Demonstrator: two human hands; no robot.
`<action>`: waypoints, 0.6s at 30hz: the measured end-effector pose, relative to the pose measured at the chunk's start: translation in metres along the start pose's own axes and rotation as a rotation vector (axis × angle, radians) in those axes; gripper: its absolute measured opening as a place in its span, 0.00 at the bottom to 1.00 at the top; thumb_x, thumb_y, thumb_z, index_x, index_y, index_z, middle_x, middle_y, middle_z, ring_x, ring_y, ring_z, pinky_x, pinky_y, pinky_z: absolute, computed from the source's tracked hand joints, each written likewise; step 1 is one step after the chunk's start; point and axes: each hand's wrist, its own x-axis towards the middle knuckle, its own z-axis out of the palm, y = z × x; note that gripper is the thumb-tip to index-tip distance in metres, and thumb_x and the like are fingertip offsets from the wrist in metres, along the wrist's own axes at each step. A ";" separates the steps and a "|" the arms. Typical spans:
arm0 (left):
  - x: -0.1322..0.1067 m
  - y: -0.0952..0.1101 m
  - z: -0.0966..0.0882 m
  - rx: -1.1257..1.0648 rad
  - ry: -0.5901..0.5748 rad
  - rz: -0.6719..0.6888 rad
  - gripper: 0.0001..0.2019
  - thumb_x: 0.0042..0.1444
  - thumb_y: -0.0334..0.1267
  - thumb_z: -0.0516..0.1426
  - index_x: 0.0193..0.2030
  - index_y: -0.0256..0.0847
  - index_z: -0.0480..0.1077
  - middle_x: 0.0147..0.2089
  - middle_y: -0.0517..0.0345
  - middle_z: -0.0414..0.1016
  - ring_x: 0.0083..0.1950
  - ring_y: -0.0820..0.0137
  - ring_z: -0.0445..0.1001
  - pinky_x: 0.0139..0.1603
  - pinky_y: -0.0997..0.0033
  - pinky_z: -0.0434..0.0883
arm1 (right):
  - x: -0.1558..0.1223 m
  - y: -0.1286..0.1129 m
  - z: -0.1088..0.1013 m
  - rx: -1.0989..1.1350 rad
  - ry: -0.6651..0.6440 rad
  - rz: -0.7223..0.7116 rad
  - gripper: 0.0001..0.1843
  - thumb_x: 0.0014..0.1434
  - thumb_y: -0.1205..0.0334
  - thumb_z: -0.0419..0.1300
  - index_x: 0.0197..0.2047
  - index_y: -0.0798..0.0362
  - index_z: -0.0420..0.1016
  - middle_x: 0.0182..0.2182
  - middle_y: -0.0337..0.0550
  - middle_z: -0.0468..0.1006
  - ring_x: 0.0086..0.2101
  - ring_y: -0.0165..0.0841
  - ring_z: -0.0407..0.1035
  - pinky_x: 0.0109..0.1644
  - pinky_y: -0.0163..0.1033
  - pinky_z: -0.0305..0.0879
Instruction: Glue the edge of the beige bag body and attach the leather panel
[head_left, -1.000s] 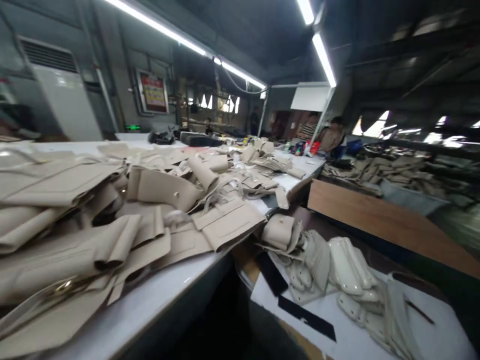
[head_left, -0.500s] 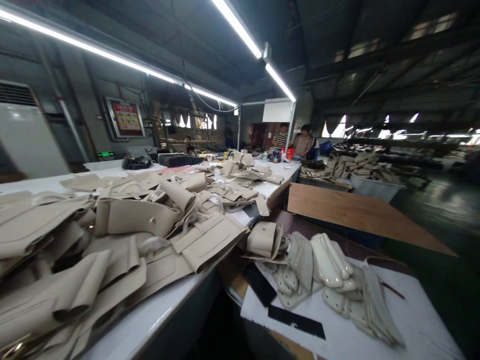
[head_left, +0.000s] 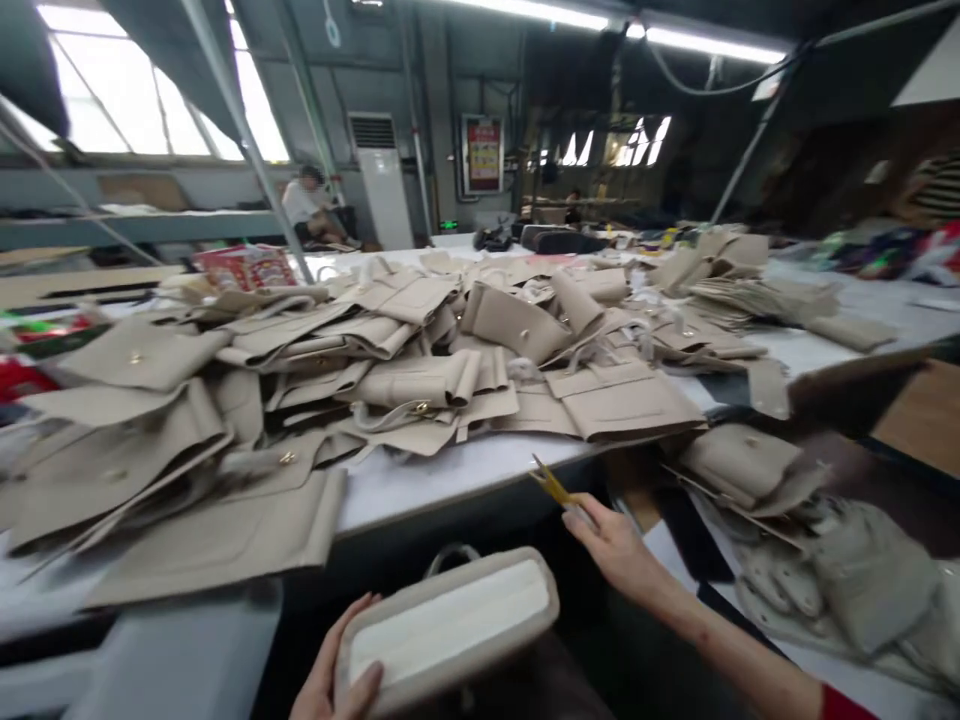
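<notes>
Handbag [head_left: 448, 625], beige with a white top, sits low off the near edge of the worktable [head_left: 450, 470], its left end gripped by the left hand [head_left: 337, 670]. The right hand [head_left: 611, 545] pinches yellow snips [head_left: 551, 485] just at that edge, below the heap of beige panels [head_left: 360, 370].

Beige bag [head_left: 450, 625] with white top, yellow snips [head_left: 551, 485].
</notes>
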 end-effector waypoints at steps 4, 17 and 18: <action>-0.003 -0.010 -0.009 -0.167 -0.093 -0.008 0.33 0.51 0.57 0.64 0.60 0.46 0.68 0.63 0.49 0.69 0.64 0.49 0.66 0.70 0.48 0.56 | 0.056 0.030 0.001 -0.319 0.047 -0.078 0.20 0.69 0.50 0.49 0.56 0.53 0.69 0.48 0.52 0.76 0.43 0.43 0.73 0.39 0.40 0.66; -0.019 -0.020 -0.012 -0.776 -0.021 -0.148 0.31 0.65 0.64 0.45 0.65 0.47 0.65 0.71 0.51 0.57 0.71 0.55 0.54 0.72 0.53 0.52 | 0.119 0.020 0.071 -0.611 0.208 -0.342 0.25 0.70 0.51 0.48 0.58 0.62 0.70 0.50 0.63 0.72 0.51 0.53 0.64 0.52 0.54 0.58; -0.024 -0.020 -0.011 -0.796 -0.020 -0.136 0.29 0.66 0.61 0.47 0.66 0.48 0.64 0.72 0.53 0.56 0.72 0.57 0.52 0.73 0.54 0.50 | 0.106 0.019 0.070 -0.539 0.228 -0.328 0.25 0.70 0.50 0.47 0.58 0.61 0.70 0.51 0.61 0.73 0.52 0.52 0.65 0.54 0.55 0.59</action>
